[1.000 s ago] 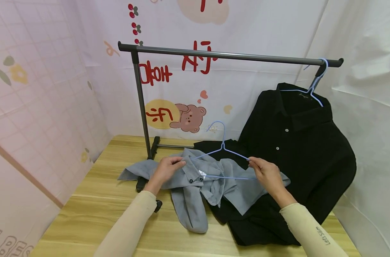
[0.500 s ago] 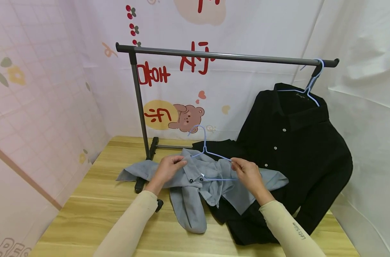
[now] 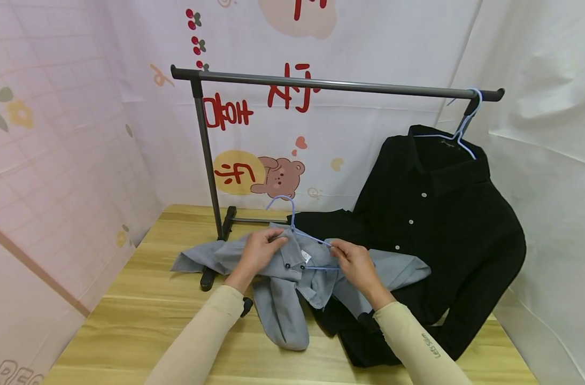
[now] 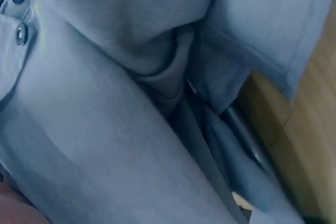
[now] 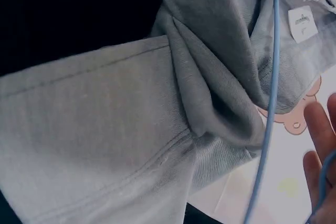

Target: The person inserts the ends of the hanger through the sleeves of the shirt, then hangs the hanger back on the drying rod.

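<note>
A grey shirt point(image 3: 282, 315) lies crumpled across the table, its buttoned collar beside my left hand point(image 3: 260, 251). That hand pinches the shirt by the collar and shoulder. With its thumb and fingers, my right hand point(image 3: 356, 266) holds the right arm of a light blue wire hanger point(image 3: 312, 235). The hanger's left arm is inside the shirt, hidden by cloth, while its hook stands up above the collar. In the right wrist view the hanger's bar point(image 5: 272, 93) crosses in front of the shirt's white label point(image 5: 303, 23). Grey folds and two buttons point(image 4: 21, 34) fill the left wrist view.
A dark metal clothes rack point(image 3: 321, 84) stands on the wooden table point(image 3: 129, 321). At its right end a black shirt point(image 3: 446, 224) hangs on another blue hanger point(image 3: 466, 128). More black cloth point(image 3: 364, 347) lies under the grey shirt. A printed curtain backs the table.
My right hand has moved left with the hanger, bringing its left arm further into the grey shirt. The left hand keeps its hold on the shirt and has shifted slightly right.
</note>
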Tool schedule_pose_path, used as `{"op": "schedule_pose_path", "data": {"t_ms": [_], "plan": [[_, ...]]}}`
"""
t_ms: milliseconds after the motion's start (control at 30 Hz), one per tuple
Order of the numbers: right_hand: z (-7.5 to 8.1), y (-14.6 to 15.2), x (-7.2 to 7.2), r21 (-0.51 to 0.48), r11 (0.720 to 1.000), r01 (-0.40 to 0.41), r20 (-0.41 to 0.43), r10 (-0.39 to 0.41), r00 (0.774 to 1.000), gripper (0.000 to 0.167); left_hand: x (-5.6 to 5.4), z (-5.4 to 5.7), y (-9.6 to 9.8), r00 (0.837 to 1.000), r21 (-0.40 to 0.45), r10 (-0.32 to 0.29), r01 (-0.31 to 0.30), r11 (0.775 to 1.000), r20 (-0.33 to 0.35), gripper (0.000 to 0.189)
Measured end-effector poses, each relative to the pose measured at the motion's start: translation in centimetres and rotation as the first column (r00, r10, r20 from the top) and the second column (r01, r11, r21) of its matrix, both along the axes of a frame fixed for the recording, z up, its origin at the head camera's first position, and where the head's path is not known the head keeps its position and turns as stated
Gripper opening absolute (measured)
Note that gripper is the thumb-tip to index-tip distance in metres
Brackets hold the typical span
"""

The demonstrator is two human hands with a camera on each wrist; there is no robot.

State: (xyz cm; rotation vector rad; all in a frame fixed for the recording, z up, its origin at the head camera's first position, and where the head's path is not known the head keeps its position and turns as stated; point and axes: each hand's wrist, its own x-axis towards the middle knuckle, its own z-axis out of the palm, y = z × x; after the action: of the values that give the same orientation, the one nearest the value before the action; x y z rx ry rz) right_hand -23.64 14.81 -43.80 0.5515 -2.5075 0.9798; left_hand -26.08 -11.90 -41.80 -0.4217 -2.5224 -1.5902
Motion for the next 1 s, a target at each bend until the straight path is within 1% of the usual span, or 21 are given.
{"op": "schedule_pose_path", "data": {"t_ms": [133,167,233,333,367,433,467,567,633,667,700,767,833,900,933,967,1000], "plan": [[0.4,-0.2,0.1,-0.014,0.997,-0.070,0.070,0.070,0.995,0.015,0.2,0.3,-0.1,0.999,-0.030,-0.006,0.004,1.000,-0.041,0.028],[0.7,-0.4,0.1,-0.013,0.996,-0.090,0.098,0.091,0.991,0.018,0.3,0.4,-0.2,0.999,-0.035,-0.008,0.006,0.999,-0.050,0.027],[1.3,-0.9,0.1,-0.008,0.991,-0.133,0.167,0.133,0.977,0.029,0.4,0.5,-0.2,0.997,-0.047,-0.022,0.018,0.999,-0.070,0.024],[2.4,-2.3,0.0,0.014,0.986,-0.166,0.273,0.156,0.949,0.056,0.7,0.9,0.3,0.993,-0.063,-0.063,0.057,0.996,-0.102,0.022],[2.8,-2.9,-0.1,0.027,0.984,-0.178,0.291,0.162,0.943,0.064,0.8,1.1,0.5,0.990,-0.070,-0.079,0.072,0.995,-0.114,0.021],[3.2,-4.1,-0.4,0.062,0.984,-0.169,0.292,0.144,0.946,0.070,1.1,1.3,1.0,0.985,-0.078,-0.099,0.089,0.993,-0.139,0.020],[3.4,-4.6,-0.5,0.068,0.986,-0.152,0.286,0.127,0.950,0.064,1.2,1.3,1.3,0.983,-0.080,-0.100,0.089,0.993,-0.154,0.020],[3.8,-5.7,-0.6,0.049,0.993,-0.106,0.243,0.091,0.966,0.031,1.5,1.4,1.7,0.978,-0.075,-0.083,0.070,0.995,-0.193,0.018],[3.7,-5.8,-0.4,0.003,0.997,-0.075,0.255,0.072,0.964,0.025,1.6,1.3,1.7,0.977,-0.073,-0.076,0.063,0.995,-0.200,0.017],[3.7,-5.8,-0.3,-0.032,0.997,-0.066,0.260,0.072,0.963,0.029,1.6,1.3,1.7,0.977,-0.078,-0.082,0.068,0.995,-0.197,0.017],[3.6,-5.7,-0.3,-0.056,0.996,-0.065,0.263,0.078,0.962,0.029,1.5,1.4,1.6,0.978,-0.093,-0.091,0.075,0.993,-0.188,0.017],[3.5,-5.3,-0.1,-0.105,0.992,-0.065,0.271,0.091,0.958,0.029,1.4,1.5,1.3,0.982,-0.151,-0.116,0.093,0.984,-0.150,0.016],[3.5,-4.8,0.1,-0.139,0.988,-0.063,0.264,0.098,0.960,0.032,1.0,1.7,0.4,0.983,-0.254,-0.138,0.103,0.962,-0.124,0.015],[3.6,-4.1,0.1,-0.157,0.986,-0.054,0.247,0.092,0.965,0.036,0.4,1.8,-0.8,0.984,-0.347,-0.144,0.100,0.933,-0.104,0.020],[3.7,-3.8,0.1,-0.160,0.986,-0.047,0.242,0.085,0.967,0.038,0.2,1.8,-1.6,0.985,-0.376,-0.146,0.102,0.921,-0.092,0.025],[3.8,-3.5,0.1,-0.157,0.987,-0.038,0.240,0.075,0.968,0.041,-0.1,1.9,-2.3,0.987,-0.389,-0.142,0.101,0.916,-0.078,0.029],[3.8,-3.1,0.1,-0.153,0.988,-0.030,0.239,0.067,0.969,0.042,-0.3,1.9,-3.1,0.988,-0.382,-0.143,0.109,0.918,-0.061,0.035]]}}
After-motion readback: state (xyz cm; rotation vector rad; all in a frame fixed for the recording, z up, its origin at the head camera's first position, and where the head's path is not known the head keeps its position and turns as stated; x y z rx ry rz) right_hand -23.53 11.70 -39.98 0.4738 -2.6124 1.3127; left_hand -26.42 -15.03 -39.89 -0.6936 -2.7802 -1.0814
